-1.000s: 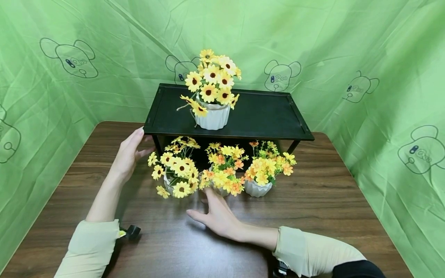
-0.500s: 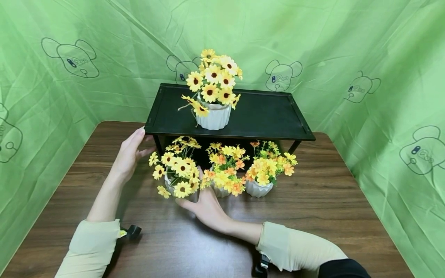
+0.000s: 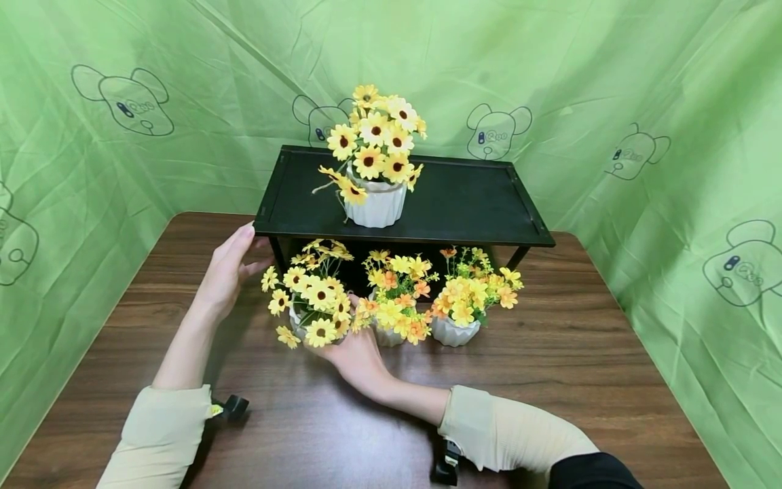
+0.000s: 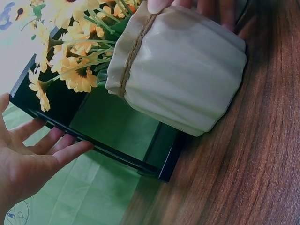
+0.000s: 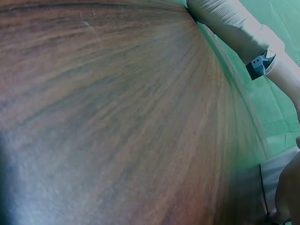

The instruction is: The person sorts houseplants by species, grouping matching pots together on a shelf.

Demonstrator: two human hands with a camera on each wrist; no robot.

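Observation:
In the head view my left hand (image 3: 226, 272) touches the left front corner of a black two-level shelf (image 3: 464, 197). The left wrist view shows its fingers (image 4: 70, 152) extended along the shelf's side bar. My right hand (image 3: 360, 360) grips the left front white flowerpot (image 4: 187, 70), which has twine round its neck and yellow daisy-like flowers (image 3: 318, 295). Fingertips show at the pot's rim in the left wrist view; flowers hide part of the hand from above. The right wrist view shows mostly table, with the pot's side at the lower right.
Two pots of yellow-orange flowers, a middle one (image 3: 389, 335) and a right one (image 3: 455, 331), stand in front of the shelf. Another white pot (image 3: 375, 206) with yellow flowers stands on top. Green cloth (image 3: 586, 81) surrounds the brown wooden table (image 3: 550, 380).
My right hand has moved left from in front of the middle pot and taken hold of the left pot. The left hand, the shelf and the pots look unmoved.

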